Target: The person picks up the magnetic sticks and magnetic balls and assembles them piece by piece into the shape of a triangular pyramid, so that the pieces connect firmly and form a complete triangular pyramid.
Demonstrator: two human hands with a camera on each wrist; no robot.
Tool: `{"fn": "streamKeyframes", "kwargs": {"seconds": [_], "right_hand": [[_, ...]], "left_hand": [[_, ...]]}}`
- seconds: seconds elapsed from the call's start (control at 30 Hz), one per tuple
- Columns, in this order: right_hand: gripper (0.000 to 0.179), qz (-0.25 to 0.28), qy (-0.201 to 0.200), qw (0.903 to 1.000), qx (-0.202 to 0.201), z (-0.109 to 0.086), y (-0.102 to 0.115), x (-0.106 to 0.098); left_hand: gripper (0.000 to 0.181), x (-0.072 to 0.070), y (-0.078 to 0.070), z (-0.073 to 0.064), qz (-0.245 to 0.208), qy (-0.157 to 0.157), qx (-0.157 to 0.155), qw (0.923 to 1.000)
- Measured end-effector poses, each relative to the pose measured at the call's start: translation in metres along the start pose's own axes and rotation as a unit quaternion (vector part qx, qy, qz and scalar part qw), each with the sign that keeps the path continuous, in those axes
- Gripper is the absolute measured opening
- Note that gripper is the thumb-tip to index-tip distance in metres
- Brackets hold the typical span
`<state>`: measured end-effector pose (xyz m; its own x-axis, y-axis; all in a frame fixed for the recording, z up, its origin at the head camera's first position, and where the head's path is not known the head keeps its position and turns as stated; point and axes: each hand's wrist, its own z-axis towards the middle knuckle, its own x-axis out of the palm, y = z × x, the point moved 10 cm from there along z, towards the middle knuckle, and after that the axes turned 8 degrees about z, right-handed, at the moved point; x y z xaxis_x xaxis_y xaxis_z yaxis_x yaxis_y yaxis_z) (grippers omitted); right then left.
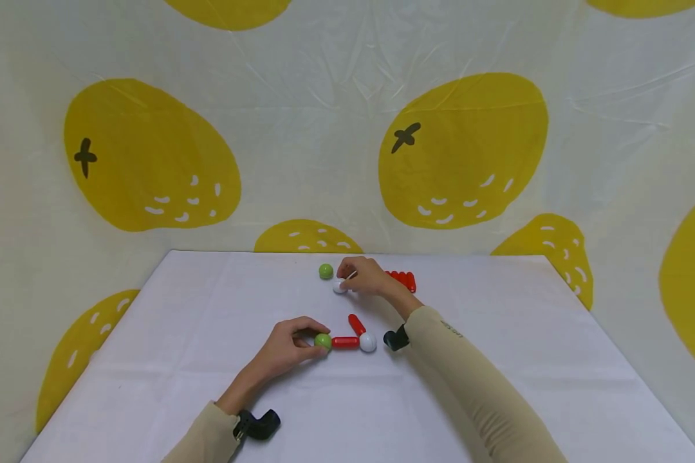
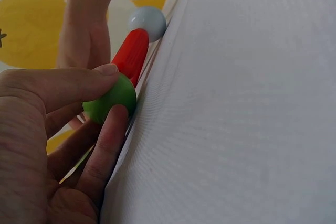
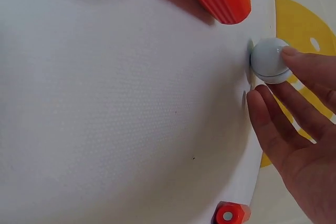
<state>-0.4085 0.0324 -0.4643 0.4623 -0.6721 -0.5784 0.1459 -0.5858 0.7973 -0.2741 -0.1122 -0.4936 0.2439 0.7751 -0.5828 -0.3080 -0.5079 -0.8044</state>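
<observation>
In the lower middle of the head view, the left hand [image 1: 282, 349] pinched a green ball [image 1: 323, 341] between thumb and fingers. That ball met the left end of 1 level red rod [image 1: 345, 343], whose right end met a white ball [image 1: 368, 342]. A 2nd red rod, the slanted one [image 1: 356, 325], ran from that white ball toward the upper left.

Higher in the frame, just above centre, the right hand [image 1: 367, 276] had its thumb and a finger clamped on another white ball [image 1: 339, 286]; in the right wrist view its other fingers were spread. Another green ball [image 1: 325, 271] sat near it, to the upper left, apart from the hand. Right of the hand lay a row of red rods [image 1: 405, 281], side by side and partly hidden.

A white cloth [image 1: 208, 308] covered the table, and a backdrop [image 1: 313, 161] with yellow fruit shapes filled the upper frame.
</observation>
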Motion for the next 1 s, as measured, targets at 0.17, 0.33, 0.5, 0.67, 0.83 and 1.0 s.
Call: {"fn": "streamKeyframes", "kwargs": {"seconds": [0.17,0.33,0.5,0.67,0.83,1.0], "right_hand": [[0.027,0.010,0.016,0.9998,0.003,-0.001,0.000,0.005],[0.030,0.015,0.001,0.9999,-0.005,-0.003,0.002,0.003],[0.028,0.028,-0.038,0.9987,-0.018,-0.008,0.007,-0.005],[0.026,0.028,-0.059,0.9974,-0.028,-0.016,0.013,-0.011],[0.028,0.034,-0.056,0.9971,-0.040,-0.025,0.018,-0.013],[0.030,0.041,-0.045,0.9966,-0.055,-0.037,0.023,-0.016]], "left_hand": [[0.032,0.001,0.003,-0.001,0.003,-0.002,-0.004,1.0000],[0.032,0.002,0.004,-0.002,0.002,-0.003,0.001,1.0000],[0.032,0.002,0.003,-0.001,0.002,-0.002,0.002,1.0000],[0.032,0.001,0.003,0.000,0.006,0.000,-0.005,1.0000],[0.032,0.001,0.002,0.000,0.004,0.000,-0.007,1.0000],[0.032,0.000,0.002,0.000,0.006,-0.002,-0.004,1.0000]]}}
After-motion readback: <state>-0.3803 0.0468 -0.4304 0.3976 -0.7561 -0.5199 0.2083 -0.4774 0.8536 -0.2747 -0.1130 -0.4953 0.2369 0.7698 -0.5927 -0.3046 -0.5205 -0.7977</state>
